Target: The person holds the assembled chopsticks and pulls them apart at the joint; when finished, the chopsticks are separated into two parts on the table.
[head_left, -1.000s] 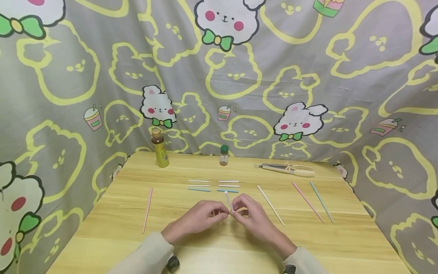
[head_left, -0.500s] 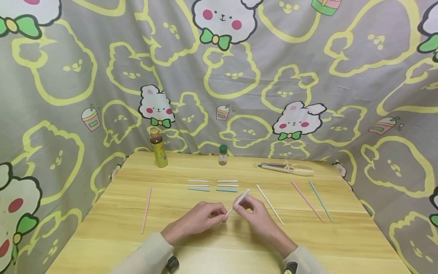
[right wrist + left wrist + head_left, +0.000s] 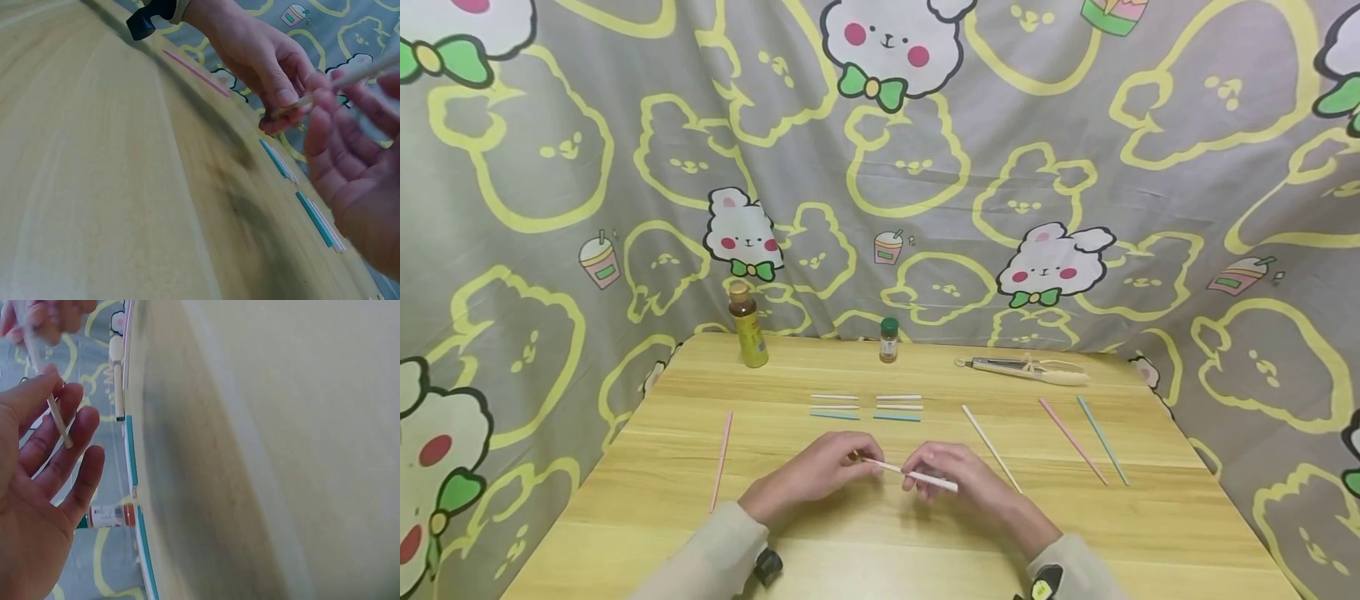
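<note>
Spanning the gap between two bare hands, a white stick (image 3: 934, 481) is occupying the lower centre of the frame, a wood-grain table (image 3: 850, 558) stretching behind it. We are seeing its long axis running mostly sideways, the left end sitting slightly higher in the frame than the right. Both hands are touching it, so neither is nearer: the left hand (image 3: 823, 471) is pinching the thin end between thumb and forefinger, its other fingers spreading loosely, while the right hand (image 3: 972, 477) is holding it with thumb and fingertips, closer to the thick end. We are finding the stick straight, slender on the left, thicker and whiter on the right; blur is keeping us from telling whether it is one tapering piece or two. Mid-frame, above the hands, two groups of short sticks (image 3: 834, 407) are lying side by side, pale and blue.
</note>
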Available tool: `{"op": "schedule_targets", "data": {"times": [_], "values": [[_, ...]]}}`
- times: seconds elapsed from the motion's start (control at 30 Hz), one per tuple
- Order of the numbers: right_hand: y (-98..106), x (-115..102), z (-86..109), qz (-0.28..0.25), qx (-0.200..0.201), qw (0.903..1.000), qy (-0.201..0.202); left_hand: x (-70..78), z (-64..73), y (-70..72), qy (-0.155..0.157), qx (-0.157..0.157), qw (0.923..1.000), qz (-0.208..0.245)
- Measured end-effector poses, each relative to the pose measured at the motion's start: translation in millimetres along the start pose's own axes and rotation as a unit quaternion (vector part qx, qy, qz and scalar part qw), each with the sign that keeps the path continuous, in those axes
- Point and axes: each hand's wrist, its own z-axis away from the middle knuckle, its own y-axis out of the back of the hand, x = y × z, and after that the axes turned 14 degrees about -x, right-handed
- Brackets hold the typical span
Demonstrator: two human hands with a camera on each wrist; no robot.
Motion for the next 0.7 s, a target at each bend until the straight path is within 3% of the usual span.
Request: {"op": "schedule_targets", "data": {"times": [0.13, 0.23, 0.37, 0.5, 0.6, 0.7], "values": [[-1, -2, 0.1, 0.057, 0.007, 0.9951, -0.080, -2.0, 2.3, 3.2, 0.003, -0.008, 0.9999, 0.005], [-4, -2, -1.7, 0.127, 0.025, 0.9853, -0.111, -2.2, 2.9, 2.6, 0.002, -0.021, 0.9998, -0.002], [-9, 0, -6.5, 0.251, 0.080, 0.9569, -0.123, -1.1, 1.4, -2.0, -0.004, -0.041, 0.9990, -0.016], [-14, 2, -11.0, 0.338, 0.112, 0.9271, -0.117, 0.8, 0.3, -6.2, 0.011, -0.020, 0.9992, -0.033], [-16, 4, -12.5, 0.371, 0.112, 0.9165, -0.100, 1.7, 0.7, -7.8, 0.020, 0.000, 0.9991, -0.037], [-16, 6, -12.6, 0.382, 0.107, 0.9146, -0.080, 1.6, 1.3, -8.8, 0.014, 0.001, 0.9995, -0.028]]}}
